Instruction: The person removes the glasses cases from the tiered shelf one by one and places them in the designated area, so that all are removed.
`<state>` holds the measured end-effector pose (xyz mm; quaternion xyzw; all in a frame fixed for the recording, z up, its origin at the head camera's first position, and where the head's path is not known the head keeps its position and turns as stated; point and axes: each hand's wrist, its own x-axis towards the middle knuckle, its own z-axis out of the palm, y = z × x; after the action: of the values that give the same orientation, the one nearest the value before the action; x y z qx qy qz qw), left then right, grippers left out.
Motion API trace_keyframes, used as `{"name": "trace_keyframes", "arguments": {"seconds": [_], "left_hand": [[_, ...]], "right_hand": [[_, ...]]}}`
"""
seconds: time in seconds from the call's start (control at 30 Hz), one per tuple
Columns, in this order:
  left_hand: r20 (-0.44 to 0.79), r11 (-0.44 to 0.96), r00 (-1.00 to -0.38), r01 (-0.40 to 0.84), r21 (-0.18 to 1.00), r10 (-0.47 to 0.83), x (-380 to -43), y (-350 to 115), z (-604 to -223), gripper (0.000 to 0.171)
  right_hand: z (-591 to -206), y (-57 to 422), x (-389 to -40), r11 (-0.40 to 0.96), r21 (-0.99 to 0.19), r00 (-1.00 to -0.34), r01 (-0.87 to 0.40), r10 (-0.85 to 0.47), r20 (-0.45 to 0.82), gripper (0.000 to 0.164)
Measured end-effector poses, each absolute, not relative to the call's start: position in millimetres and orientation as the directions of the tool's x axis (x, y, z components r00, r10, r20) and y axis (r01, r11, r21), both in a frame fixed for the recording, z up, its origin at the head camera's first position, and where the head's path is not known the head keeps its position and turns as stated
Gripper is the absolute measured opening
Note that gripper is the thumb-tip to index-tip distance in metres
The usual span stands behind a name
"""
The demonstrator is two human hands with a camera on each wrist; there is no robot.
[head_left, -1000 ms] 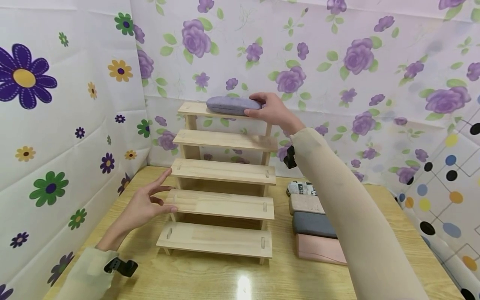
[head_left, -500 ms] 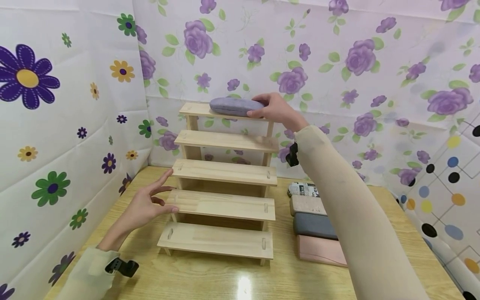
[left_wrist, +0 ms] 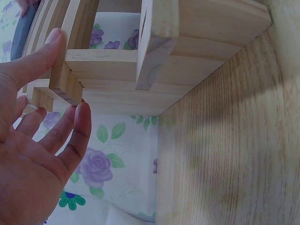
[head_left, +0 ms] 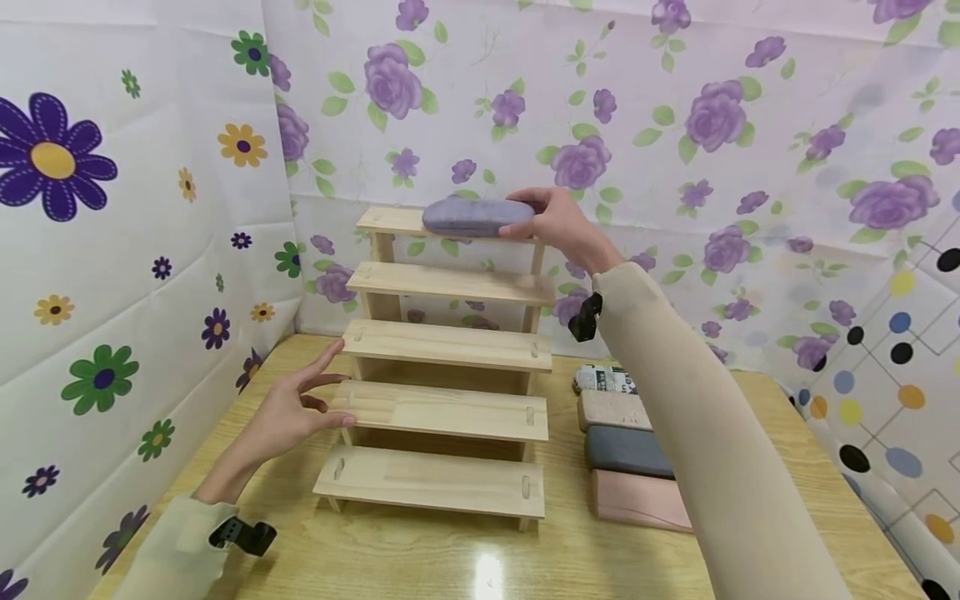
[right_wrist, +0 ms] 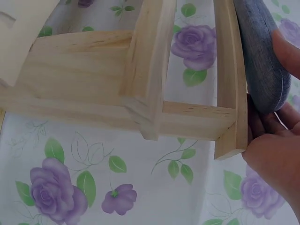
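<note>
The purple case (head_left: 476, 216) lies on the top step of the wooden stepped rack (head_left: 442, 410), close to that step's right end, with bare board open to its left. The right hand (head_left: 558, 221), arm stretched up and forward, grips the case's right end between thumb and fingers. The left hand (head_left: 288, 412) has straight, spread fingers touching the left edge of the second-lowest step. The right forearm cuts off part of the four cases (head_left: 626, 450) lying on the table (head_left: 420, 558).
</note>
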<state>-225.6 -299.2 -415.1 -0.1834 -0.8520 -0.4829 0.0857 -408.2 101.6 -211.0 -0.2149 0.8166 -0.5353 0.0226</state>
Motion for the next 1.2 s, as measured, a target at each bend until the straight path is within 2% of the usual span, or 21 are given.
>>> {"name": "trace_keyframes", "arguments": {"seconds": [0.23, 0.6, 1.2], "left_hand": [[0.331, 0.469, -0.915, 0.403, 0.786, 0.231, -225, -299, -415, 0.110], [0.314, 0.471, -0.923, 0.384, 0.794, 0.224, -223, -298, -414, 0.110], [0.332, 0.474, -0.913, 0.406, 0.781, 0.235, -225, -298, -417, 0.109]], "right_hand": [[-215, 106, -403, 0.231, -0.906, -0.898, -0.354, -0.356, 0.260, 0.061], [-219, 116, -384, 0.114, -0.929, -0.896, -0.351, -0.330, 0.298, 0.059], [-247, 148, -343, 0.016, -0.934, -0.890, -0.358, -0.307, 0.336, 0.060]]}}
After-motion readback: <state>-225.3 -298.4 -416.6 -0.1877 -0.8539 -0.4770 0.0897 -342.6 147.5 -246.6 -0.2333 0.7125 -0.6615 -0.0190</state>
